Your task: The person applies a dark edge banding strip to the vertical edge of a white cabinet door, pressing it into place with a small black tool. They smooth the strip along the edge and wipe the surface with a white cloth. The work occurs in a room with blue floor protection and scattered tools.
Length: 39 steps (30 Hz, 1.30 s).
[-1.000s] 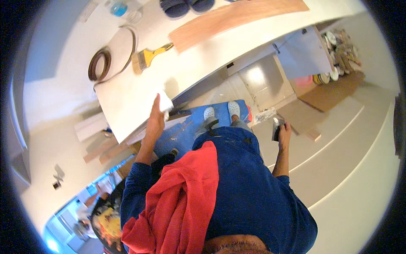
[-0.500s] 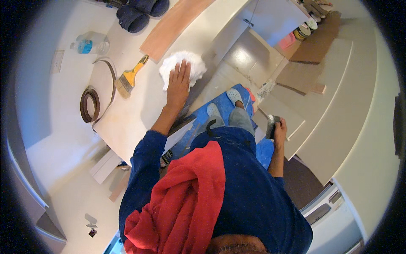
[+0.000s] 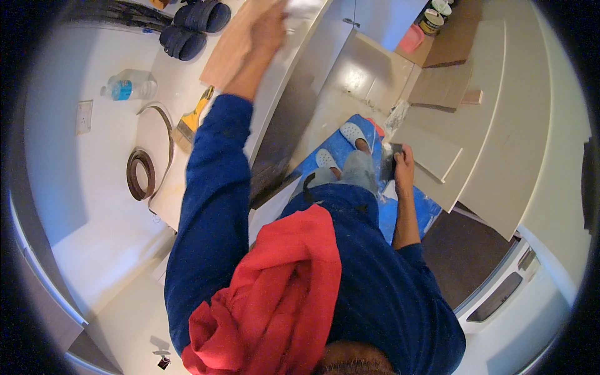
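Observation:
My left hand [image 3: 269, 32] reaches far along the light worktop [image 3: 228, 134]. Motion smears its fingers. A white cloth [image 3: 305, 7] shows beside it at the upper edge, partly cut off and blurred. Low at my right side, my right hand [image 3: 405, 167] is closed on a dark flat rectangular tool [image 3: 389, 161] whose exact kind I cannot make out. A reddish-brown wood strip [image 3: 219, 59] lies along the worktop, left of my left hand. Near its closer end rests a wide paintbrush [image 3: 195, 119] with a yellow handle, partly hidden by my sleeve.
A coiled brown edging strip [image 3: 141, 175], a plastic bottle [image 3: 131, 86] and dark sandals [image 3: 194, 28] are on the left. Pale boards [image 3: 481, 119] and cardboard [image 3: 453, 37] stand on the right. A blue sheet [image 3: 350, 140] covers the floor underfoot.
My left hand has slid away from me along the worktop, and the white cloth has moved with it. The right hand still grips the dark tool; the view has shifted slightly.

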### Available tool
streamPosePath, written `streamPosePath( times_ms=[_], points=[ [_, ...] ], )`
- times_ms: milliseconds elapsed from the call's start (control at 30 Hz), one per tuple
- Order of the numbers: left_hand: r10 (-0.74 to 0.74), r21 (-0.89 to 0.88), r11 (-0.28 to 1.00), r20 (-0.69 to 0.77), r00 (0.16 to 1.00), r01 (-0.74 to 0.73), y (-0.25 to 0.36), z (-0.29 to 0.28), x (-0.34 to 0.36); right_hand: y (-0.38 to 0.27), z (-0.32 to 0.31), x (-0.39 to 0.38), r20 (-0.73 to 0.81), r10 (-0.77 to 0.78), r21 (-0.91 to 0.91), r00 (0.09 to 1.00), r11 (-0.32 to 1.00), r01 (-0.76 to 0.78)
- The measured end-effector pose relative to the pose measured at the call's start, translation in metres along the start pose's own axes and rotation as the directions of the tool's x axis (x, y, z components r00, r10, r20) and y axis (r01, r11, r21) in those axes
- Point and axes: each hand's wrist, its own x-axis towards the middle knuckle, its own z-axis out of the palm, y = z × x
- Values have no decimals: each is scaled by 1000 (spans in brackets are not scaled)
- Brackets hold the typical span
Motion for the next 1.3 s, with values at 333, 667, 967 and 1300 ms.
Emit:
streamPosePath(
  times_ms=[333,667,967,1300],
  points=[
    [203,577,817,-303,931,10,-118,-132,-176,-30,83,-18,194,17,43,981,999,-26],
    [-129,-76,988,100,987,137,-37,-65,-283,-45,94,-24,249,116,88,961,986,-142],
    [-260,-14,964,144,955,265,-20,-43,-215,-26,80,-24,215,69,111,974,989,-94],
    [-200,-25,979,105,974,203,-12,-13,-153,-9,69,-32,166,80,74,983,993,-93]
  ],
)
